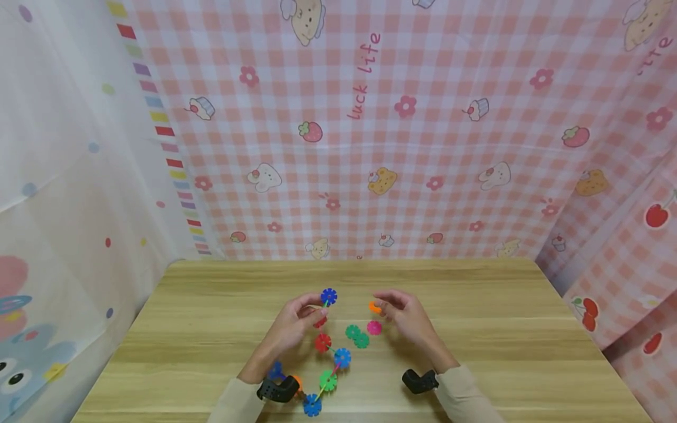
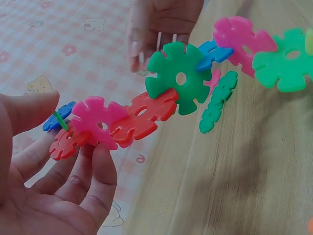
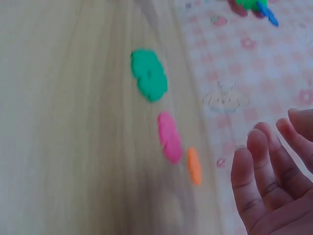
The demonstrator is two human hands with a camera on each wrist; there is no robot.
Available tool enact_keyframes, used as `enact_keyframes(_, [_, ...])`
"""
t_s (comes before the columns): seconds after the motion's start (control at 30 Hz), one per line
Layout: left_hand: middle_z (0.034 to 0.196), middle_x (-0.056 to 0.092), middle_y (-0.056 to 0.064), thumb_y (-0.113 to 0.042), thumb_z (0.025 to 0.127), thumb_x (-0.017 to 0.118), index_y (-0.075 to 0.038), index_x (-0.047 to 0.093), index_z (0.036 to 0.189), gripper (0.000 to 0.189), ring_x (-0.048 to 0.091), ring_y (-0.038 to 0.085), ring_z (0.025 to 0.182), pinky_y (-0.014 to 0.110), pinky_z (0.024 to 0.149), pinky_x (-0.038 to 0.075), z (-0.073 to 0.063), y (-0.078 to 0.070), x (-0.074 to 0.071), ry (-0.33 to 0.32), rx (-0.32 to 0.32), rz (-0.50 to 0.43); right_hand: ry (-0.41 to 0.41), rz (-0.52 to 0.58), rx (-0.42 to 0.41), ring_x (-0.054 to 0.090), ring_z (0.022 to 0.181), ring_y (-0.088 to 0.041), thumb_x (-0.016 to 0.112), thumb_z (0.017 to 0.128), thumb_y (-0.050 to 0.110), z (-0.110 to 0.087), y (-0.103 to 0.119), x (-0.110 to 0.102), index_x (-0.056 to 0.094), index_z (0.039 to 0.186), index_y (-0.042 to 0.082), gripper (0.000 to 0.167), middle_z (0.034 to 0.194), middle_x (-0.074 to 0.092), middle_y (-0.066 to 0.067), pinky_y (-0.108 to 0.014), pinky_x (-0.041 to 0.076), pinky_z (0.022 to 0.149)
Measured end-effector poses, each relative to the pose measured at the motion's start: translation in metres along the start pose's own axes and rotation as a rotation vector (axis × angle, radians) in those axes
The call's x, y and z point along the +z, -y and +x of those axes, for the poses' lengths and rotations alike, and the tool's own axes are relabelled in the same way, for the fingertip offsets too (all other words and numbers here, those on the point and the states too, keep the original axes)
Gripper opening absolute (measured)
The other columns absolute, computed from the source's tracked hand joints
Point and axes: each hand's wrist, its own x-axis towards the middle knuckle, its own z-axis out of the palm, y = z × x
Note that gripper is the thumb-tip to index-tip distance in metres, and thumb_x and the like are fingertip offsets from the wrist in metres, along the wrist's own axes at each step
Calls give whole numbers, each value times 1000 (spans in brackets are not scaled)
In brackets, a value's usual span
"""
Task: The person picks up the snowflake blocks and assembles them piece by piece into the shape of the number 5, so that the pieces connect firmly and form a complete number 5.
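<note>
My left hand (image 1: pixel 292 325) holds one end of a long zigzag chain of interlocking plastic snowflake discs (image 1: pixel 342 358). In the left wrist view its thumb and fingers are around the end red disc (image 2: pixel 63 145), close to a blue disc (image 2: pixel 57 116) and a pink disc (image 2: pixel 98 120). From there the chain runs back towards the left forearm, which hides part of it. Over the table's right half is my right hand (image 1: pixel 411 322), fingers loosely bent and holding nothing. Near its fingertips an orange disc (image 3: pixel 194 166) lies on the table, apart from them in the right wrist view.
Two overlapping green discs (image 3: pixel 149 74) and a pink disc (image 3: pixel 169 138) lie on the wooden table (image 1: pixel 502 329) between the hands. A pink checked cloth (image 1: pixel 344 158) hangs behind the table's far edge. Black straps (image 1: pixel 419 382) sit on both wrists.
</note>
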Motion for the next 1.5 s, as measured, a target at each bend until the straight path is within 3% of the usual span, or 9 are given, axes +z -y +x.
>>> enact_keyframes(0.2, [123,62,19,-17,97,64,-8,61,123,28,67,19,95,32,85,51,1,1,-1,-35,-12,-3,-32,-49,31,61,80,-25,63,97,9,4,-17,-8,68,116,1,22,102,68,-13,-26,52,62])
enact_keyframes(0.3, [124,61,18,-17,97,64,-8,60,125,29,67,24,96,35,87,51,2,1,-2,-45,-11,-15,-45,-62,43,57,73,-20,64,95,7,8,-26,-8,69,115,0,21,96,66,-12,-24,49,55])
enact_keyframes(0.43, [126,61,15,-18,97,63,-9,59,129,33,67,28,99,42,93,50,3,2,-4,-52,-28,-13,-63,-84,59,56,73,-16,65,93,4,14,-32,-6,69,113,0,21,93,67,-11,-23,49,57])
enact_keyframes(0.57, [130,60,10,-21,96,65,-12,56,134,40,66,21,103,45,98,49,2,3,-5,-79,-42,12,-75,-124,71,53,70,-15,67,91,5,19,-35,-3,70,113,2,23,90,65,-8,-22,46,56])
enact_keyframes(0.87, [131,56,16,-11,96,63,-12,52,140,45,65,23,93,33,74,57,6,1,-5,-58,-17,-29,-102,-230,45,53,73,-15,71,89,6,25,-34,2,72,112,2,24,82,63,-5,-25,45,65])
enact_keyframes(1.13, [130,53,21,-10,95,65,-4,51,140,48,66,33,86,34,66,59,6,-1,-5,-23,-35,-103,-85,-322,63,52,76,-15,76,87,11,26,-32,3,73,116,6,30,85,62,-3,-29,44,69])
enact_keyframes(1.3, [132,53,22,-7,95,64,-4,47,143,50,67,36,92,36,66,59,6,-1,-5,6,-41,-122,-94,-382,30,52,77,-15,78,85,10,26,-32,5,76,110,7,25,88,62,-4,-30,44,70])
enact_keyframes(1.5, [131,56,22,-6,95,62,-5,47,143,50,66,34,94,34,66,59,7,0,-4,7,-39,-118,-70,-362,49,50,77,-16,78,83,6,25,-33,5,74,100,5,18,85,58,-4,-29,43,70])
